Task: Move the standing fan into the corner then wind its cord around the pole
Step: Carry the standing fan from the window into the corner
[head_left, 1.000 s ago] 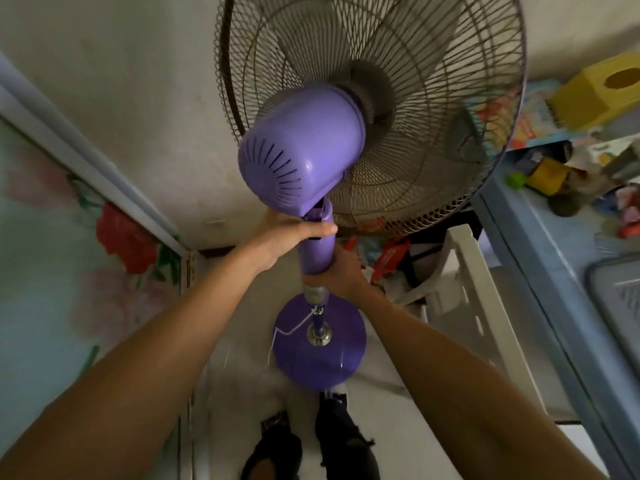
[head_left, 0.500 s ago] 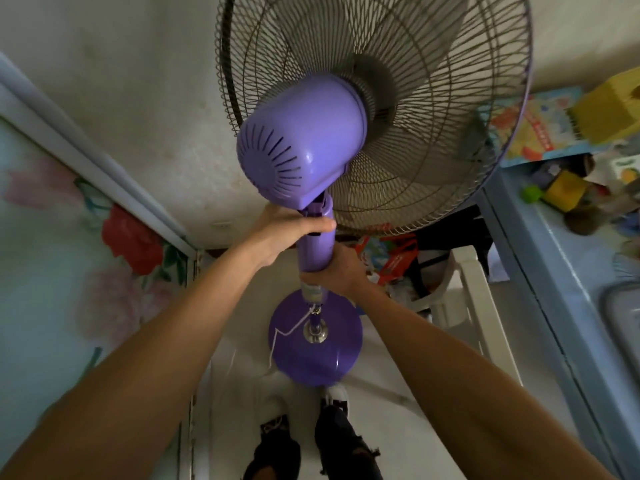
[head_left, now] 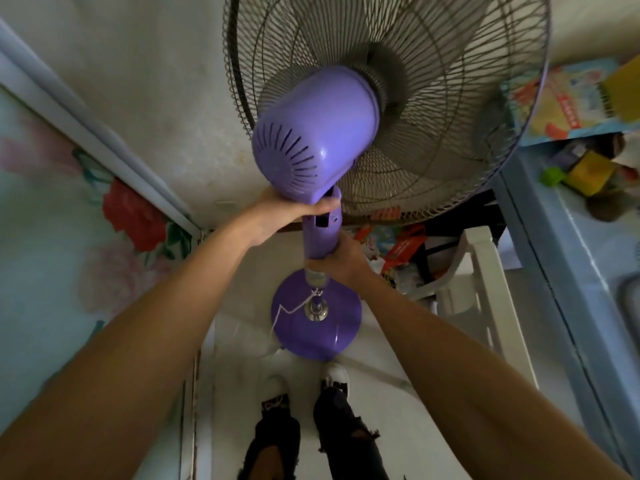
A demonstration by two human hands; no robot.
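Observation:
A purple standing fan (head_left: 313, 133) with a grey wire cage stands in front of me, seen from above and behind. My left hand (head_left: 280, 213) grips the top of its purple pole (head_left: 320, 237), just under the motor housing. My right hand (head_left: 341, 259) grips the pole lower down, at the bottom of the purple sleeve. The round purple base (head_left: 332, 327) is over the pale floor near my feet. A thin white cord (head_left: 289, 311) runs from the lower pole across the base and off its left edge.
A wall with a flowered panel (head_left: 86, 220) is at my left and a pale wall (head_left: 156, 98) lies ahead. A white plastic chair (head_left: 485, 289) stands at the right of the fan. A blue table (head_left: 571, 271) with toys and boxes fills the far right.
The fan has shifted forward toward the wall ahead, and my feet have stepped after it. Both hands keep the same grip on the pole.

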